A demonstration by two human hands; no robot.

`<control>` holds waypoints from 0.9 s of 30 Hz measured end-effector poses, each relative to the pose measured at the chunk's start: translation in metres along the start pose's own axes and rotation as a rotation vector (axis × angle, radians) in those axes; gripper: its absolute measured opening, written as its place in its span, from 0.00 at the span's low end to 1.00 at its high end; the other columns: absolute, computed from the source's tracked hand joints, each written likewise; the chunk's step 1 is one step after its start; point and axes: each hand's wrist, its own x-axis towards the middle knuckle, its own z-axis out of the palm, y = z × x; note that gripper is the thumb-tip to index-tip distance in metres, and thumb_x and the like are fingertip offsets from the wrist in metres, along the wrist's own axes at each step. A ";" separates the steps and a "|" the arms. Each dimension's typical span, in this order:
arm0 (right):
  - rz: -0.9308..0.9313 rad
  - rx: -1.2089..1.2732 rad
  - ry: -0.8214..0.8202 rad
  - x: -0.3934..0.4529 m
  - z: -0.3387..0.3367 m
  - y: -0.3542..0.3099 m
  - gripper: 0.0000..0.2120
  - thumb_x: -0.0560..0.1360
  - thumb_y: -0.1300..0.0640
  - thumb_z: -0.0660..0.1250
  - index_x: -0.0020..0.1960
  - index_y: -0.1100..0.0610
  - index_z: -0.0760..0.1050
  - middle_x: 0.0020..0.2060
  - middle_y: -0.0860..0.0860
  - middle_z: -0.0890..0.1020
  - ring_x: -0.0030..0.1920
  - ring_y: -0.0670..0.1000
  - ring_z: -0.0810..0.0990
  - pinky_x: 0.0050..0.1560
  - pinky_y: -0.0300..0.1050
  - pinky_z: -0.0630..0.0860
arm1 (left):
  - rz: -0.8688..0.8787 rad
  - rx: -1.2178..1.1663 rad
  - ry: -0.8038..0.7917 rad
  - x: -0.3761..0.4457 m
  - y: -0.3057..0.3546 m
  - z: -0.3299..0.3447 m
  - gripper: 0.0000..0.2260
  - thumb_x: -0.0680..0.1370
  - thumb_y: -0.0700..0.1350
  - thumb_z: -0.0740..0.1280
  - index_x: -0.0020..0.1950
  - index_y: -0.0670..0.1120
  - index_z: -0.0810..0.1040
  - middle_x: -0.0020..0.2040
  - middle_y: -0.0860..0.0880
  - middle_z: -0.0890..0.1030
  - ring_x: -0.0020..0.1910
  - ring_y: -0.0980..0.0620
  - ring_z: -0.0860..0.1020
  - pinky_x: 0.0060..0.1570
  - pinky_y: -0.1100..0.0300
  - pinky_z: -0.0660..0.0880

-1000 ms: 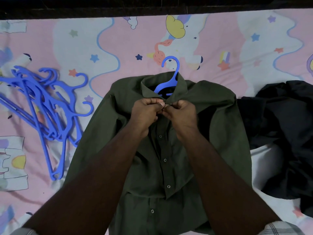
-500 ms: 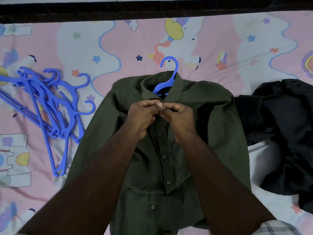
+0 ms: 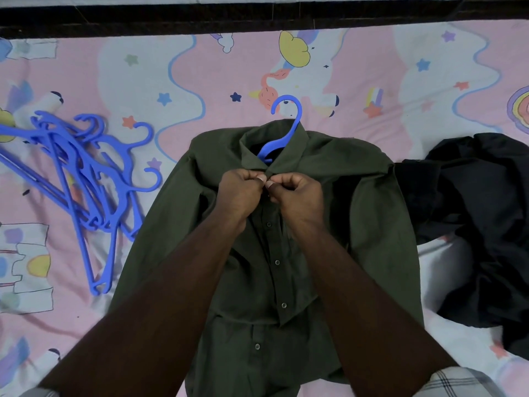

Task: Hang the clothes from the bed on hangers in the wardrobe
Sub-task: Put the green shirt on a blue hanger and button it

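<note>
A dark green button-up shirt (image 3: 369, 224) lies front-up on the bed, with a blue hanger (image 3: 287, 124) inside it; only the hook and neck of the hanger show above the collar. My left hand (image 3: 239, 191) and my right hand (image 3: 296, 194) meet just under the collar. Both pinch the shirt's front edges at the top button, thumbs and fingertips touching. The button itself is hidden between my fingers.
A pile of several blue hangers (image 3: 83, 179) lies on the pink patterned bedsheet (image 3: 372, 67) to the left. A heap of black clothing (image 3: 481, 219) sits to the right, touching the shirt's sleeve. A dark bed frame edge (image 3: 257, 18) runs along the top.
My hands have stayed at the collar, working the top button with small finger shifts. The view has drifted slightly; the shirt and hangers lie as before.
</note>
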 end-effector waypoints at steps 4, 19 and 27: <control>0.017 -0.002 0.026 -0.002 0.001 0.005 0.01 0.72 0.62 0.73 0.42 0.57 0.84 0.36 0.54 0.86 0.42 0.59 0.85 0.49 0.60 0.82 | -0.055 -0.077 -0.042 -0.004 -0.001 0.000 0.09 0.81 0.36 0.65 0.43 0.41 0.81 0.31 0.51 0.78 0.21 0.63 0.72 0.24 0.70 0.68; -0.195 -0.275 0.245 0.030 -0.030 -0.040 0.06 0.72 0.55 0.70 0.47 0.51 0.83 0.41 0.45 0.85 0.44 0.47 0.83 0.55 0.47 0.80 | -0.113 0.071 -0.097 -0.004 -0.014 -0.002 0.06 0.82 0.44 0.64 0.50 0.49 0.81 0.43 0.49 0.81 0.36 0.55 0.75 0.24 0.69 0.69; -0.421 -0.848 -0.090 0.094 -0.027 -0.086 0.19 0.82 0.55 0.62 0.72 0.56 0.72 0.66 0.52 0.78 0.66 0.54 0.76 0.62 0.39 0.67 | -0.135 0.101 -0.145 -0.015 -0.025 -0.003 0.04 0.81 0.43 0.67 0.53 0.45 0.82 0.39 0.50 0.81 0.34 0.57 0.77 0.24 0.71 0.68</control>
